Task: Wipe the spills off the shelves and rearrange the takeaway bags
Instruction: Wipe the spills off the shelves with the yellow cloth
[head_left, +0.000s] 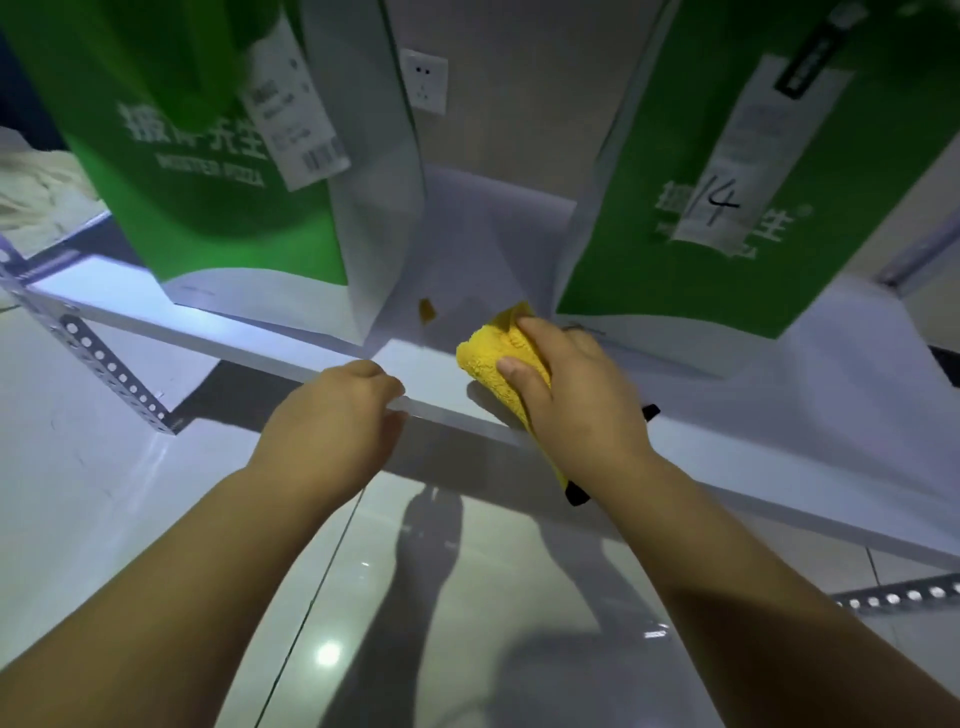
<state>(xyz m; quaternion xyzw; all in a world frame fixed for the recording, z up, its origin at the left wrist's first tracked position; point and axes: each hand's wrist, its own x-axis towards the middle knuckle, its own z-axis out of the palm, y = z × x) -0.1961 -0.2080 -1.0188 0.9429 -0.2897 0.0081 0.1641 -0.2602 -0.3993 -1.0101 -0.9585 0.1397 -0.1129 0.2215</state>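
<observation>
Nearest you: glossy floor tiles (441, 623), both forearms reaching fwd over them. At far L, a perforated metal upright (104, 358) carries the white shelf (249, 332). Your left hand (332, 415) grips the shelf's front edge, fingers curled over the top, thumb at the lip. Your right hand (576, 395) grips a folded yellow cloth (493, 364) and presses it on the shelf top near the front; a black-trimmed corner hangs off the edge. Just beyond the cloth, a small yellow spot (427, 310) sits on the shelf btwn 2 green-and-white takeaway bags: left bag (218, 208) w/ a printed receipt, right bag (675, 270) w/ a slip marked "14". Behind them, a wall w/ a socket (425, 80).
</observation>
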